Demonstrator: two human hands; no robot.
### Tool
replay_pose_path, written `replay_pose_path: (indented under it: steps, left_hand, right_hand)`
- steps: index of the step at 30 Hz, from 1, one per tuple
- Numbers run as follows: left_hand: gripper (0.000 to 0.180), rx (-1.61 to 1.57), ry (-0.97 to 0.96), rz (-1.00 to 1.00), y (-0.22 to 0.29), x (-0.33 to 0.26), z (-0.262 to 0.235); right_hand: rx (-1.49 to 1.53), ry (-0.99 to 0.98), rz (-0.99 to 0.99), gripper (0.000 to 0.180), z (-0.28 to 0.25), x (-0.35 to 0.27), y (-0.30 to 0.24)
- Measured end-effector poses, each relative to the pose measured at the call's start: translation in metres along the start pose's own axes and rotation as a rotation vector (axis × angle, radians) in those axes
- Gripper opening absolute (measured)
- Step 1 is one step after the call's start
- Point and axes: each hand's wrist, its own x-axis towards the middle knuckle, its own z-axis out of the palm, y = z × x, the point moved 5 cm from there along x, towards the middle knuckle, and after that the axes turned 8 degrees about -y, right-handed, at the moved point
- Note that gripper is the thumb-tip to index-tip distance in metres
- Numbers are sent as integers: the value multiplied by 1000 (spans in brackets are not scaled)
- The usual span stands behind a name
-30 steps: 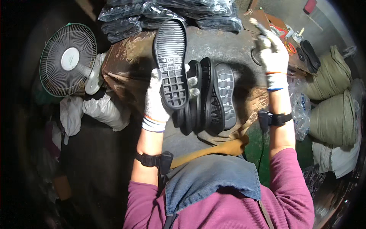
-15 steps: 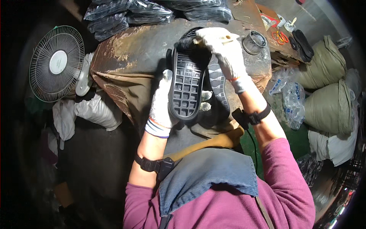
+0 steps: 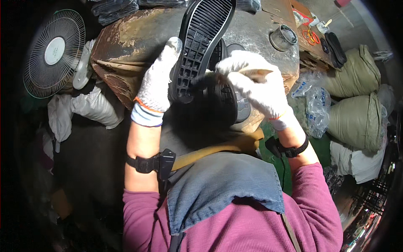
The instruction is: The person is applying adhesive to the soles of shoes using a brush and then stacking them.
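My left hand (image 3: 157,80), in a white knit glove, grips a black shoe sole (image 3: 194,54) by its left edge, thumb up along the rim. The sole tilts away to the upper right, showing ribs at its far end and square hollows at the near end. My gloved right hand (image 3: 254,82) is closed around a brush (image 3: 262,72), whose pale handle end shows above the fingers. Its dark tip is at the sole's near right edge, blurred and in shadow. Beneath lies a second black sole (image 3: 242,105) with a grey pattern, partly hidden by my right hand.
A grey pot (image 3: 283,38) stands on the worn, covered table (image 3: 138,35). Orange-handled scissors (image 3: 310,37) and dark soles (image 3: 334,48) lie at the far right. Plastic-wrapped bundles (image 3: 115,9) line the back. A fan (image 3: 54,51) stands left; green sacks (image 3: 354,119) stand right.
The sole has moved up and away and now leans to the right. My right hand has come down with the brush from the sole's far end to its near end.
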Motion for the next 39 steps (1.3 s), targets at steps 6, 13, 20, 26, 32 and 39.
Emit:
replay_pose_path:
  steps: [6,13,20,26,32,39]
  left_hand:
    - [64,-231,-147,-310,-7,-17,22]
    - [80,-596,-159,-400,-39,-31,36]
    - [76,-927,-179,-319,-32,-29,61]
    - [75,-1040,-200,-264,-33,-29,53]
    - [73,-1200,-243,-318,-36,-31,62]
    - [70,-976,-351,6,-54,-25,51]
  right_hand:
    - [-424,396,-126,16,-65,25,-1]
    - [-1097,294,-509,9,-60,52,-26]
    - [-1112,283,-597,13,-50,98,-22]
    - [-588,427,-394,17,-58,87,7]
    - [-419,413,-221,20,-42,67,33]
    - [-565,86,-415,22,14,50,9]
